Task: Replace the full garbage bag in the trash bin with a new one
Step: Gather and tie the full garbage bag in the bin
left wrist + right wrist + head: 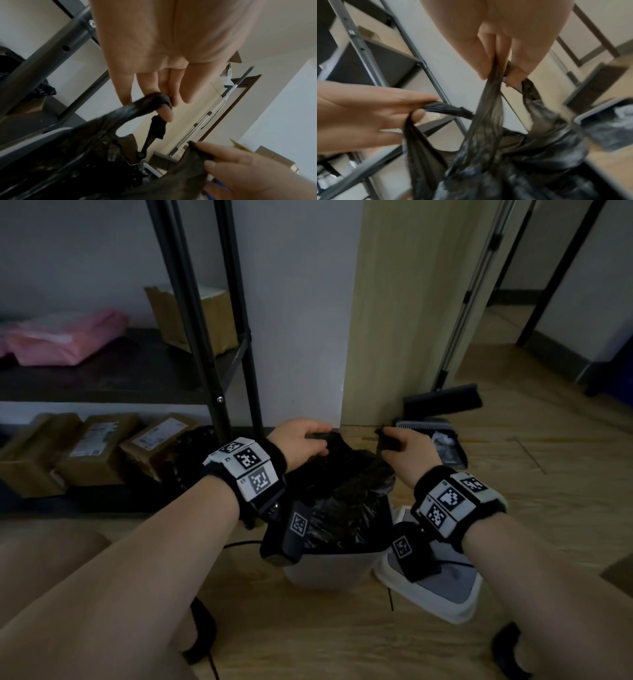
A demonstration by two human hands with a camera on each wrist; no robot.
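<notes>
A black garbage bag (pixel 346 484) bulges out of the small white trash bin (pixel 329 571) on the floor. My left hand (pixel 318 440) hooks its fingers through the bag's left handle loop (pixel 150 100), pulled up and to the left. My right hand (pixel 390 443) pinches the right handle strip (pixel 493 83) between thumb and fingers. Both handles are stretched upward and apart over the bag's mouth. In the left wrist view, the left hand (pixel 164 106) shows the loop over its fingertips. The right wrist view has the right hand (pixel 501 73) gripping bunched plastic.
The bin's white lid (pixel 442 594) lies on the floor to the right. A black metal rack (pixel 219 364) with cardboard boxes (pixel 92 446) stands on the left. A dustpan (pixel 445 443) and broom (pixel 442 400) lean by the wooden post (pixel 394 320). Wooden floor runs in front.
</notes>
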